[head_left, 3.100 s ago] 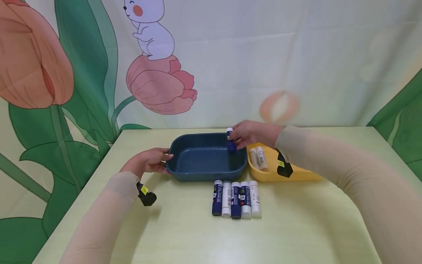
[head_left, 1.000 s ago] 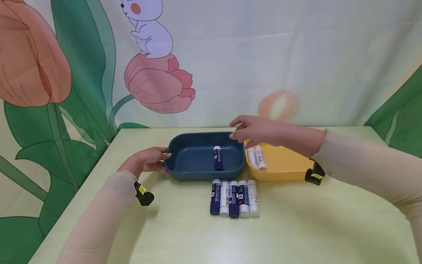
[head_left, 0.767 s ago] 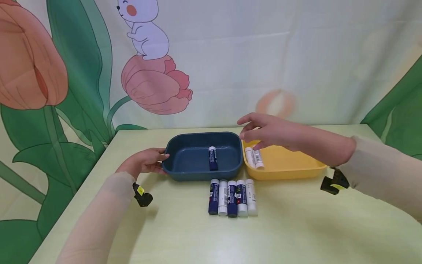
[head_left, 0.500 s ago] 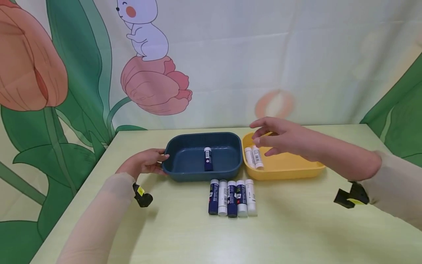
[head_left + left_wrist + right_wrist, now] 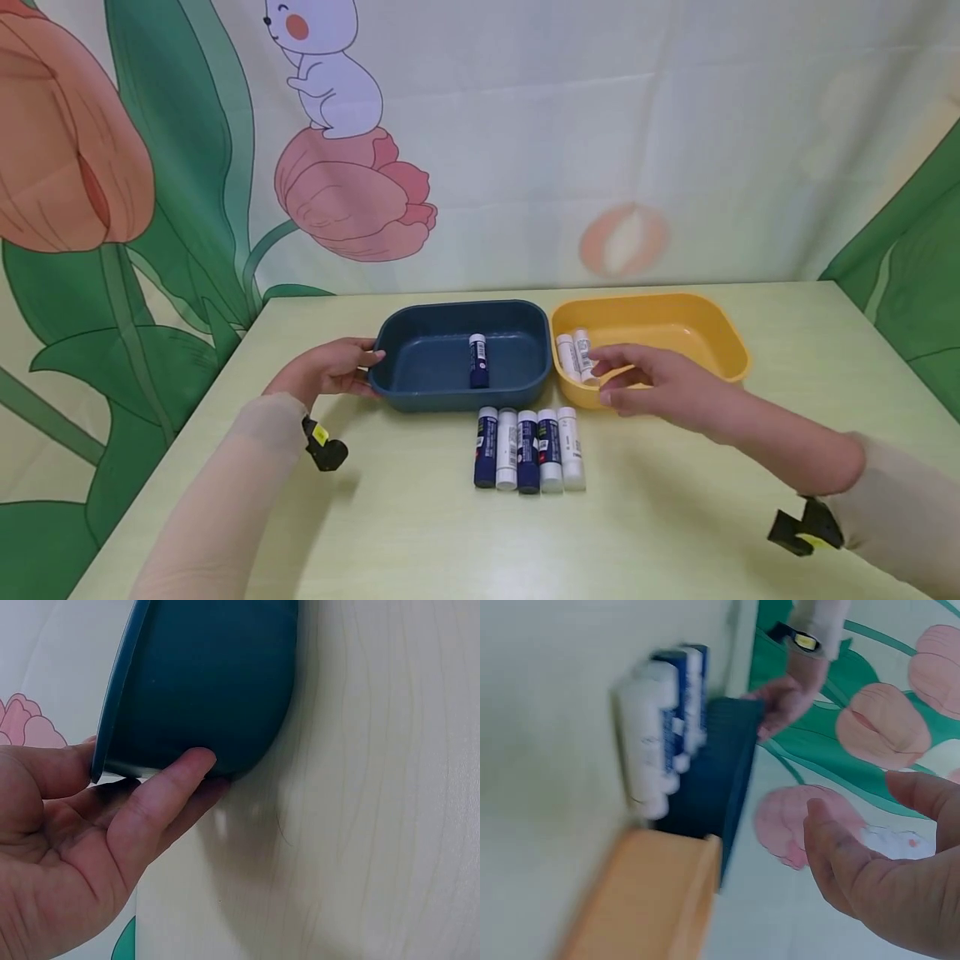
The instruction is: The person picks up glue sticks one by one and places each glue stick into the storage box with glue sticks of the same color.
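My left hand (image 5: 330,367) holds the left end of a dark blue tray (image 5: 442,402), thumb at the rim and fingers against the outer wall, as the left wrist view shows closely. Inside that tray lies one blue glue stick (image 5: 478,361) with a white cap. My right hand (image 5: 660,382) hovers at the front edge of a yellow tray (image 5: 675,394), fingers loosely bent and holding nothing. Two white glue sticks, one of them (image 5: 567,357) by the left wall, lie in the yellow tray. Several blue and white glue sticks (image 5: 528,452) form a row in front of the trays.
The trays stand side by side near the back of a pale wooden table (image 5: 420,542). Behind them hangs a cloth (image 5: 510,167) printed with tulips and a white animal. Black cameras sit on both wrists, the right one (image 5: 806,527) low over the table.
My right hand let go of a blue glue stick, which now lies in the blue tray. That hand moved right, then down toward the yellow tray's front. My left hand stayed at the blue tray.
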### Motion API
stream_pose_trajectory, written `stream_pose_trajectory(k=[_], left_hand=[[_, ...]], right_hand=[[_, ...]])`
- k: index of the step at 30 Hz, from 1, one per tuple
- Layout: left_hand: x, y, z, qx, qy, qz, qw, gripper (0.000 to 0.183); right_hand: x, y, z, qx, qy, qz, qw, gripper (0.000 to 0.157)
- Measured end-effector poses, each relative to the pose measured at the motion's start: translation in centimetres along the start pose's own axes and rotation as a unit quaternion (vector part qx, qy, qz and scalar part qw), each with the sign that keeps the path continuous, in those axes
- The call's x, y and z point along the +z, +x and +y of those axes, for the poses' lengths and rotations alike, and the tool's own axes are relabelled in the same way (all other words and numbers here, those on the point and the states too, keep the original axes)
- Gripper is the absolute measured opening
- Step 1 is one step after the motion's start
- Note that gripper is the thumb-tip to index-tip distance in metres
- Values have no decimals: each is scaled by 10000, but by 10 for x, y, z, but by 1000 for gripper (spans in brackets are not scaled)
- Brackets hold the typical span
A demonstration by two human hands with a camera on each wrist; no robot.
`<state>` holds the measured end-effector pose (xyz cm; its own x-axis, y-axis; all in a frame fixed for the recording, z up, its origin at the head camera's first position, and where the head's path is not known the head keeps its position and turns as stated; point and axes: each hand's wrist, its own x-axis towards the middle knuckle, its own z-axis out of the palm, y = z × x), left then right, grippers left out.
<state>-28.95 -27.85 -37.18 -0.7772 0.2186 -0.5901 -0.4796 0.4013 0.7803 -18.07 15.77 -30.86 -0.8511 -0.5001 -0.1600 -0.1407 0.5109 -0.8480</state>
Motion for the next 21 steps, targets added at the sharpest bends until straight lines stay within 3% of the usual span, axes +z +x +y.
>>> stream_pose_trajectory(k=[7,13,21], left_hand=[[0,2,0,-28,38,-20,10000,60],[0,1,-1,-22,67,-10,10000,60],[-1,2,-1,-36,59,-27,10000,60]], right_hand=[[34,12,35,824,796,-123,9933,67],[57,32,60,1315,850,189,9875,67],[75,47,69,1486,611,448,9860,71]])
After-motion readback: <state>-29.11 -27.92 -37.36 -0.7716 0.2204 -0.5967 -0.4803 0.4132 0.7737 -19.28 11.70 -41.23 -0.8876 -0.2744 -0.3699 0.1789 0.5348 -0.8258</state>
